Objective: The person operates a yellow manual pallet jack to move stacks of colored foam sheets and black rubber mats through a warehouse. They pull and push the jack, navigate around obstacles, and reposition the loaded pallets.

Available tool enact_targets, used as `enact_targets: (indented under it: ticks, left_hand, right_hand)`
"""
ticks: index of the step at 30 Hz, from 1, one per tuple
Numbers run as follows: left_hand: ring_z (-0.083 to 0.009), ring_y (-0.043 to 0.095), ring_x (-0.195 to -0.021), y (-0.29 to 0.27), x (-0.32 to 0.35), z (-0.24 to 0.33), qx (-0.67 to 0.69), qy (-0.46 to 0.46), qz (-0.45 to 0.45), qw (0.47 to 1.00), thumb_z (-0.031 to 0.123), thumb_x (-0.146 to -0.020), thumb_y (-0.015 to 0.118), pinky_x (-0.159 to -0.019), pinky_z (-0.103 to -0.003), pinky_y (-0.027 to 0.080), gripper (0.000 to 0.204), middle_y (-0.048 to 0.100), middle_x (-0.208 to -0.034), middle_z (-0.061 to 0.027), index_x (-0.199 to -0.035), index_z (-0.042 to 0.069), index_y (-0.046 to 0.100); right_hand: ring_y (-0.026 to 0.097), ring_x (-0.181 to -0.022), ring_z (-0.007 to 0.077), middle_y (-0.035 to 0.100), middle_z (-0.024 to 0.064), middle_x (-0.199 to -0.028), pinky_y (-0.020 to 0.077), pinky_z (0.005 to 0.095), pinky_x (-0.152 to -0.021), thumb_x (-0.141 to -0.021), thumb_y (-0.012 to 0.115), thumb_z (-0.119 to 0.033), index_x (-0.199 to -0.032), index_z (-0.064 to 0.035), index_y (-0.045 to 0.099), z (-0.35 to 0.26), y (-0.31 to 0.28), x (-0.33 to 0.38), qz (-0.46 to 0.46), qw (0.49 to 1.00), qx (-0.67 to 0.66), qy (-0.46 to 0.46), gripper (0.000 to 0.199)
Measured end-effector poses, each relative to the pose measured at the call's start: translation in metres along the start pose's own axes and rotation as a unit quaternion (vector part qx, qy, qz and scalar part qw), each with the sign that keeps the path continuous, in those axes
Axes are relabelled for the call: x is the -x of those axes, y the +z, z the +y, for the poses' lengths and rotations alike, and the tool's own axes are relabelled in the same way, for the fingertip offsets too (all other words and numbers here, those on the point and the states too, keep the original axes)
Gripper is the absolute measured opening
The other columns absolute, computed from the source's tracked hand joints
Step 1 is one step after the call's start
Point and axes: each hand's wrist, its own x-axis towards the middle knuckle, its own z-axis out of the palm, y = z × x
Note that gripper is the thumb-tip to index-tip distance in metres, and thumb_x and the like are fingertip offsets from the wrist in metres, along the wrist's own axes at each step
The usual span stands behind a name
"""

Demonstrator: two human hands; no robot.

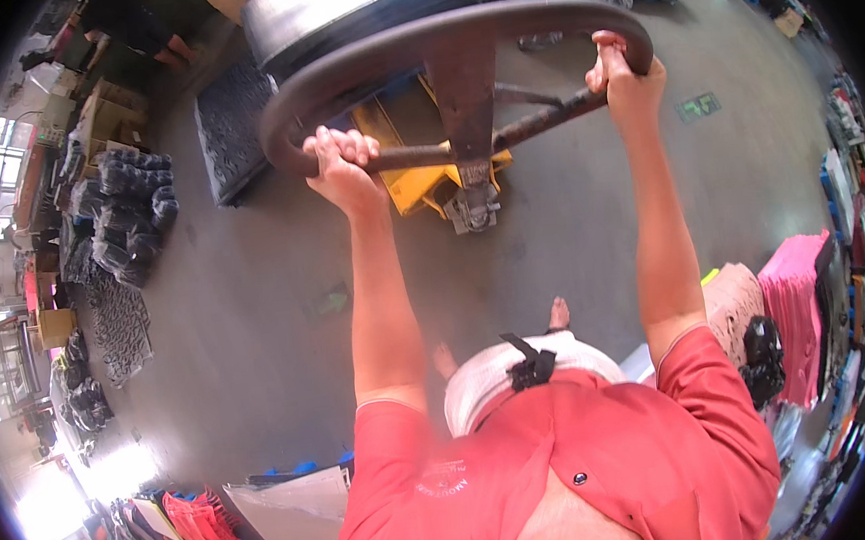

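**Kid:** Looking down, what do you see first?

**Helper:** A red shirt, bare feet and a grey floor (570,230). Both arms reach forward and up to a big dark loop handle (456,38).

**Kid:** What are the hands doing?

**Helper:** The left hand (340,166) is curled tight round the thin bar at the left end of the loop. The right hand (624,71) is wrapped round the loop at its right end. All the fingers are closed on the handle. None are spread.

**Kid:** What is the handle on?

**Helper:** A brown post (466,107) runs down from its middle to a yellow pallet truck (416,171) on the floor. Past that, at the top edge, sits a big round load (354,5), shiny on top with a dark side.

**Kid:** How do you hold it well?

**Helper:** I think you keep both hands far apart, like here, and grip the same on each side. That way the truck should not swing. Bare toes should stay back from the wheels (474,212).

**Kid:** Any packs or signs?

**Helper:** Near the lower left edge lie bright pink and green packs (195,527). By the right edge are pink folded cloths (800,294) and a black bag (759,352). Farther off on the floor is a small green square mark (699,106), and a fainter green one (332,302). Along the left edge are stacks of black bundles (132,211) and brown boxes (106,112). A flat black mat (231,118) lies by the load.
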Motion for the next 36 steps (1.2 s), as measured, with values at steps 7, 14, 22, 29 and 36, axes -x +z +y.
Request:
enact_targets:
  ticks: [7,14,22,29,36]
  left_hand:
    - [-0.0086,0.035,-0.053,0.004,0.003,-0.007,0.009,0.024,0.019,0.999,0.010,-0.103,0.045,-0.051,-0.028,0.036,0.027,0.034,-0.063,0.0033,-0.078,0.014,0.037]
    - [-0.0162,0.052,-0.075,0.001,0.071,0.023,0.008,0.002,-0.106,0.994,0.013,-0.104,0.048,-0.074,-0.035,0.046,0.015,0.050,-0.078,-0.0026,-0.089,0.013,0.052]
    - [-0.0168,0.059,-0.081,0.064,0.068,0.141,-0.473,0.125,-0.064,0.870,0.050,-0.106,0.034,-0.085,-0.035,0.048,0.058,0.061,-0.086,-0.0075,-0.105,-0.001,0.062]
    - [-0.0073,0.042,-0.048,0.059,0.153,0.122,-0.463,0.171,0.044,0.869,0.041,-0.106,0.036,-0.046,-0.024,0.030,0.055,0.046,-0.056,-0.0010,-0.065,0.007,0.049]
    - [-0.0182,0.041,-0.051,0.042,0.335,0.114,-0.608,0.390,-0.026,0.691,0.021,-0.099,0.037,-0.052,-0.032,0.034,0.038,0.045,-0.058,-0.0052,-0.064,0.006,0.041]
  right_hand:
    - [0.051,-0.051,0.0039,0.058,-0.0028,-0.066,0.0416,0.0228,-0.048,-0.091,0.059,0.003,-0.091,-0.0010,0.069,0.006,-0.001,-0.015,-0.051,0.999,-0.019,-0.002,0.011]
    - [0.057,-0.062,0.0048,0.062,-0.0006,-0.072,0.0464,0.0229,-0.056,-0.090,0.061,0.002,-0.091,-0.0014,0.066,-0.016,-0.041,0.002,-0.187,0.982,-0.018,0.024,0.006]
    - [0.059,-0.061,0.0160,0.063,0.0094,-0.065,0.0499,0.0326,-0.063,-0.079,0.077,-0.023,-0.087,-0.0010,0.072,-0.082,-0.041,-0.061,-0.508,0.853,0.105,-0.051,0.024]
    - [0.058,-0.057,0.0163,0.062,0.0093,-0.067,0.0470,0.0297,-0.056,-0.076,0.081,-0.007,-0.085,-0.0029,0.068,-0.079,-0.089,0.006,-0.368,0.905,0.095,-0.192,0.017]
    - [0.056,-0.048,0.0261,0.054,0.0083,-0.058,0.0421,0.0348,-0.045,-0.072,0.076,-0.004,-0.073,-0.0075,0.060,-0.113,-0.208,0.109,-0.427,0.854,0.073,-0.288,0.016]
